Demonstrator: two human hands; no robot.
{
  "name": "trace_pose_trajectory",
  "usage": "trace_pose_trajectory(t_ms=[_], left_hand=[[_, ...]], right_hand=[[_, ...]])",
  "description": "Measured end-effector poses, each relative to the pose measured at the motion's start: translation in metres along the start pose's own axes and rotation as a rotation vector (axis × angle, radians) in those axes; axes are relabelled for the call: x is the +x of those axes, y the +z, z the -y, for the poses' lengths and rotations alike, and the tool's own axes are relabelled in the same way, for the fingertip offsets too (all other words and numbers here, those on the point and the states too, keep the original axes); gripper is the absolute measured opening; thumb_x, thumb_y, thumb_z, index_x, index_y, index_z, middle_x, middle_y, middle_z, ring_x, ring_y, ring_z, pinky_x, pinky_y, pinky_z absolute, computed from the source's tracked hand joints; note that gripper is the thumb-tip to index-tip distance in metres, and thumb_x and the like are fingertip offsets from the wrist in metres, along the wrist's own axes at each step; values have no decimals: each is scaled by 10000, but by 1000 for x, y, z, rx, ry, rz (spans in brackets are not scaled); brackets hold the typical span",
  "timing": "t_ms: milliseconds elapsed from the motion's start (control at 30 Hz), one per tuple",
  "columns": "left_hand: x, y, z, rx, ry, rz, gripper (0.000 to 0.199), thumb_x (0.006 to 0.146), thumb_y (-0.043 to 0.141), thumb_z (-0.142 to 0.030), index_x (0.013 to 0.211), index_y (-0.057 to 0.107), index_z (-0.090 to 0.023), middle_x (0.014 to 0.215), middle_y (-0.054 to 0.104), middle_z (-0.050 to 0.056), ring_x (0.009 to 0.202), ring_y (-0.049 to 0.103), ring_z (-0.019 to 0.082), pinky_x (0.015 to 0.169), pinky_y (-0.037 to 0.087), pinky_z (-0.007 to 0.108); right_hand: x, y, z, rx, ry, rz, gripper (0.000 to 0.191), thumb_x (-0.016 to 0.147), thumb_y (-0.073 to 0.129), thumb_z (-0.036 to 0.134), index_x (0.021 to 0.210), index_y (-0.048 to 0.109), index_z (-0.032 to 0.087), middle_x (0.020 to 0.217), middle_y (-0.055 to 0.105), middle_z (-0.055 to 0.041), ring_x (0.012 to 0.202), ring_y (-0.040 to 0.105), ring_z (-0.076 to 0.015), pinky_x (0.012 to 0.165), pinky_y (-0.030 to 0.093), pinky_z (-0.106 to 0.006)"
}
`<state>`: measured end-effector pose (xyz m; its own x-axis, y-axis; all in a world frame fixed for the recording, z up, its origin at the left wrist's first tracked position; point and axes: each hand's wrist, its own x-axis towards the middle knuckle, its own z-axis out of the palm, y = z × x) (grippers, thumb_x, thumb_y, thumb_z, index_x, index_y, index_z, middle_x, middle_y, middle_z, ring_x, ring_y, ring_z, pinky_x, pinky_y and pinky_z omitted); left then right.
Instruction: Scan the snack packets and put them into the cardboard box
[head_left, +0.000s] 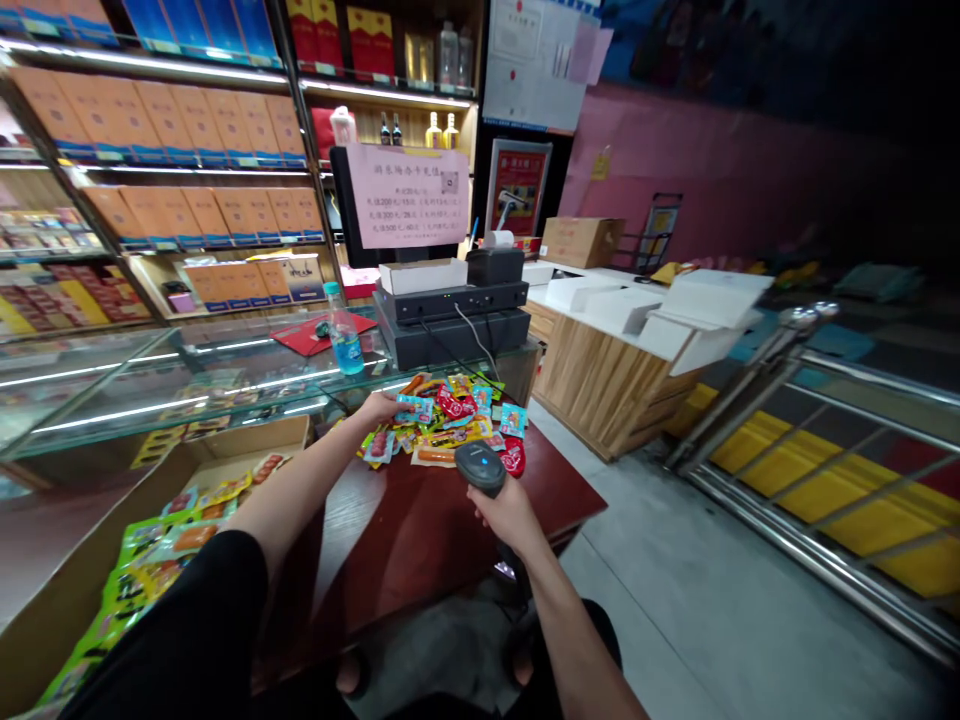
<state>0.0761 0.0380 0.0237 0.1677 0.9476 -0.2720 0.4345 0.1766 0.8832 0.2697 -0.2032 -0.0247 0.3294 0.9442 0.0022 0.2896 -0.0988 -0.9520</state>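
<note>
My left hand [381, 406] reaches to the left side of a pile of snack packets [450, 436], its fingers closed on the edge of a small blue packet [414, 409]. In my right hand [504, 508] is a dark handheld scanner [481, 468], its head over the near edge of the pile and a small blue light showing on top. The pile of red, yellow, blue and green packets lies on a dark red wooden table [405, 540].
An open cardboard box [67, 585] with more packets stands left. Behind the table are a glass counter [247, 375], a bottle of blue liquid [346, 335], black electronic boxes [457, 325] and a monitor with a pink sign [409, 195]. A metal railing [847, 380] runs along the right.
</note>
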Motion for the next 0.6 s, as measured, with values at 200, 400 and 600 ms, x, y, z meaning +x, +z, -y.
trace_pose_trajectory(t_ms=[200,400,600], left_hand=[[-61,-43,21,-195,-39,70,424,452,958,-315,647,623,-142,606,647,-2,585,638,141,600,569,268],[-118,-77,43,-232,26,136,503,351,963,-380,683,672,-139,713,706,22,678,660,162,621,574,281],[-139,-92,50,-181,89,162,502,409,938,-439,741,712,-138,747,721,29,688,658,157,632,556,266]], right_hand=[[-7,31,17,-20,-46,93,169,747,654,311,843,625,174,547,651,4,467,632,-154,455,471,-216],[-25,54,32,-66,-137,165,245,753,663,332,933,660,167,593,686,-18,511,662,-183,509,510,-253],[-41,61,42,-84,-177,197,348,761,674,376,1027,684,153,641,719,-55,618,708,-235,554,539,-286]])
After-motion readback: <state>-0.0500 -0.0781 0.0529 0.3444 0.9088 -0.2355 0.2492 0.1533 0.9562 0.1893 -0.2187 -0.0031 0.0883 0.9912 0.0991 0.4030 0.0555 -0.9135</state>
